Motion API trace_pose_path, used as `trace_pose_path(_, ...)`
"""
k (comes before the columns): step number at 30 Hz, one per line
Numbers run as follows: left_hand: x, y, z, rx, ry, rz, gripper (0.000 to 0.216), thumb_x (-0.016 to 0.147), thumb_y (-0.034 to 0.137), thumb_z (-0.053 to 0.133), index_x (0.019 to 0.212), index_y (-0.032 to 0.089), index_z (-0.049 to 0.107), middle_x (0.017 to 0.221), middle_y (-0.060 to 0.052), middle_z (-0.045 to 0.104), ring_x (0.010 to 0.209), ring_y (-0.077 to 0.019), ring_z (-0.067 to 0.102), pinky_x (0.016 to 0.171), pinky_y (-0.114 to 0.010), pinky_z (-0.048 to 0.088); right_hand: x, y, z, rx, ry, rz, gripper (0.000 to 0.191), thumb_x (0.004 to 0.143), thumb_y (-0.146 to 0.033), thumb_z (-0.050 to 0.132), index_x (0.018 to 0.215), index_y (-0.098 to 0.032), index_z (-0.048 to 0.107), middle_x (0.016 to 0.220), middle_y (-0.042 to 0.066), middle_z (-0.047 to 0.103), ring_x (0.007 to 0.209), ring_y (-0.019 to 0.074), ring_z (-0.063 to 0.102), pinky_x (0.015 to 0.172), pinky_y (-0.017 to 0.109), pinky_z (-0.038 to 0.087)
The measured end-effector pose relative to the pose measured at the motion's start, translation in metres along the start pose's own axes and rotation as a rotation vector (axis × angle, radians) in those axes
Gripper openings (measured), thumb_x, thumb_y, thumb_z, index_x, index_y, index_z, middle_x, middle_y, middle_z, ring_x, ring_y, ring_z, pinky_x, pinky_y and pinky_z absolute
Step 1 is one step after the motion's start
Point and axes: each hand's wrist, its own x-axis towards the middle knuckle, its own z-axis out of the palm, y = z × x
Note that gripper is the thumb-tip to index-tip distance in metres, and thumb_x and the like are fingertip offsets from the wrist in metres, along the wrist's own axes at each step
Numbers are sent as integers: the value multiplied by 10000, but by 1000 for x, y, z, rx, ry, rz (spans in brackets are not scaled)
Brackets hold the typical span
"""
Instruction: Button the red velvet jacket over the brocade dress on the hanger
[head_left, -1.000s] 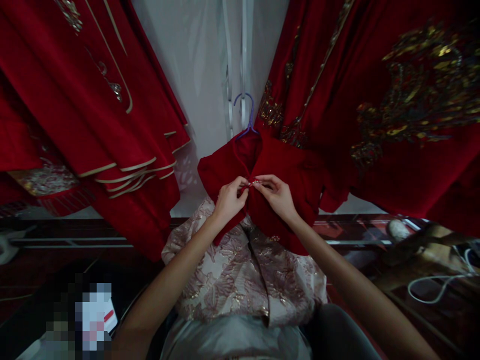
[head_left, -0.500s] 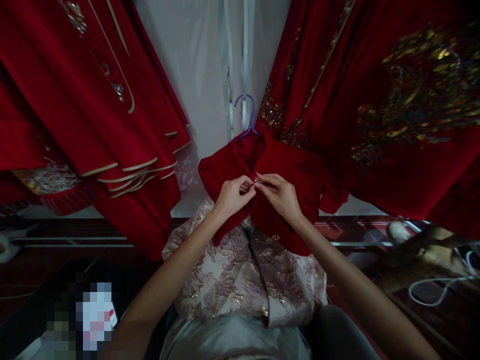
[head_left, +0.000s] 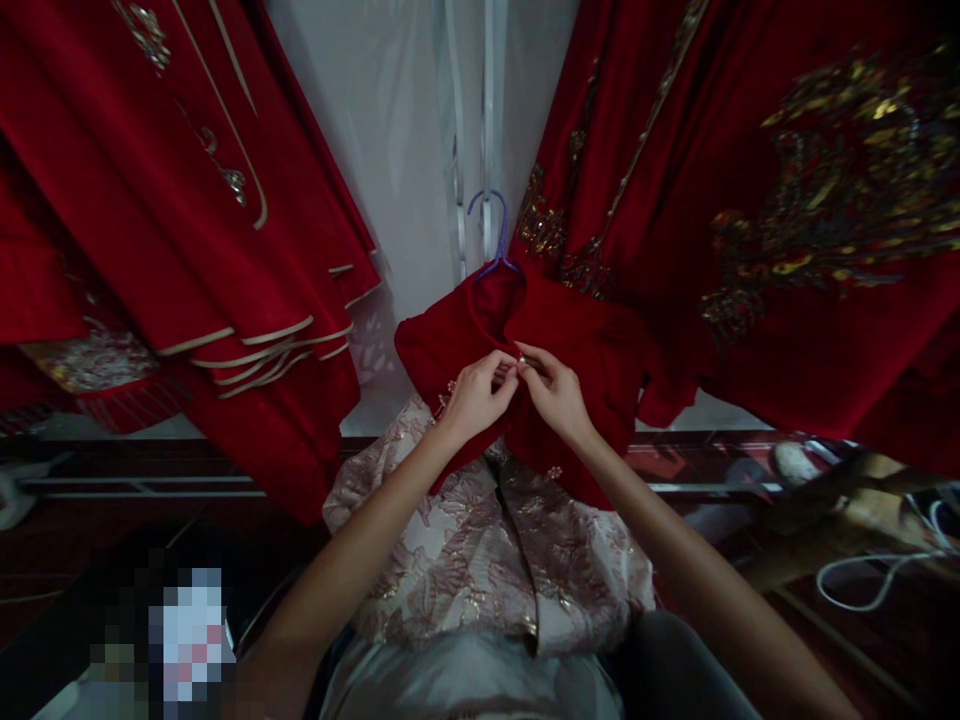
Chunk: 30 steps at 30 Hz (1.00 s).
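A small red velvet jacket (head_left: 592,350) hangs on a purple hanger (head_left: 491,225) in front of me, over a pale pink brocade skirt (head_left: 487,560). My left hand (head_left: 476,395) and my right hand (head_left: 555,390) meet at the jacket's front opening. Both pinch a small shiny fastening (head_left: 520,360) between their fingertips, each gripping the red cloth edge on its own side. The fingers are curled and pressed together.
Long red embroidered gowns hang to the left (head_left: 187,220) and to the right (head_left: 787,200). A white curtain (head_left: 420,130) fills the gap behind. A white cable (head_left: 870,580) lies on the dark floor at the right. A blurred patch sits at the lower left.
Both hands have crept a little up the jacket's front opening, still pinching at the fastening. The rest is unmoved.
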Motion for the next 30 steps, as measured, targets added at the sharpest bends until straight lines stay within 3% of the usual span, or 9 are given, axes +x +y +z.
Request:
trace_pose_path(5, -7, -11, 18, -558, 26, -298, 354, 886, 338, 344, 1019, 139, 604, 1032, -118, 660, 876, -173, 651, 790, -304, 522, -23, 5, 7, -129, -25, -72, 647, 769, -154, 521, 1386, -220, 334, 1418, 71, 394, 1287, 200, 398, 1091, 396, 321)
trace_pose_path(7, -12, -16, 23, -728, 2, -363, 414, 888, 384, 325, 1071, 128, 594, 1063, -134, 656, 870, -182, 659, 785, -319, 527, -32, 7, 4, -218, -19, -88, 725, 713, -109, 537, 1390, -215, 301, 1423, 91, 371, 1281, 217, 395, 1078, 411, 329)
trace_pose_path(10, -21, -24, 30, -800, 35, -420, 437, 881, 422, 349, 1123, 138, 576, 1102, -138, 649, 901, -186, 657, 810, -333, 521, -35, 11, -8, -276, 26, 53, 554, 688, -146, 558, 1225, -175, 428, 1115, 116, 579, 957, 215, 599, 834, 396, 499)
trace_pose_path(13, -27, -29, 38, -819, 92, -531, 435, 889, 429, 353, 1163, 161, 559, 1243, -132, 582, 1117, -191, 572, 913, -341, 475, -29, 10, -25, -214, 61, 228, 347, 670, -204, 592, 988, -185, 453, 745, 7, 578, 635, 147, 582, 606, 302, 500)
trace_pose_path(17, -30, -23, 49, -822, 118, -613, 427, 892, 455, 383, 1232, 239, 525, 1422, -47, 413, 1309, -166, 387, 1010, -327, 398, -21, -13, -47, -6, -51, 334, 279, 668, -241, 626, 884, -210, 453, 694, -15, 601, 588, 113, 573, 554, 248, 486)
trace_pose_path(20, -33, -11, 48, -903, 73, -609, 495, 880, 549, 356, 1171, 221, 584, 1305, -63, 546, 1217, -193, 499, 947, -331, 454, -22, -39, -58, 137, -232, 367, 271, 684, -270, 657, 908, -198, 521, 822, 40, 674, 715, 146, 643, 648, 291, 537)
trace_pose_path(23, -38, -5, 37, -944, -10, -659, 568, 854, 616, 340, 1017, 173, 655, 996, -105, 697, 960, -216, 646, 776, -325, 524, -24, -56, -62, 114, -383, 359, 240, 692, -281, 677, 904, -194, 606, 941, 66, 687, 861, 188, 661, 779, 362, 548)
trace_pose_path(27, -44, -13, 10, -839, -66, -773, 540, 830, 622, 378, 900, 162, 653, 780, -82, 686, 680, -171, 649, 542, -252, 504, -30, -54, -52, 88, -443, 403, 166, 741, -312, 642, 871, -209, 643, 888, 57, 693, 765, 169, 671, 694, 345, 571)
trace_pose_path(30, -49, -19, -8, -791, -124, -769, 409, 829, 519, 463, 878, 147, 625, 738, -55, 648, 581, -122, 611, 513, -223, 501, -37, -43, -32, 107, -473, 456, 182, 747, -316, 639, 879, -195, 607, 798, 51, 680, 655, 149, 655, 610, 320, 564)
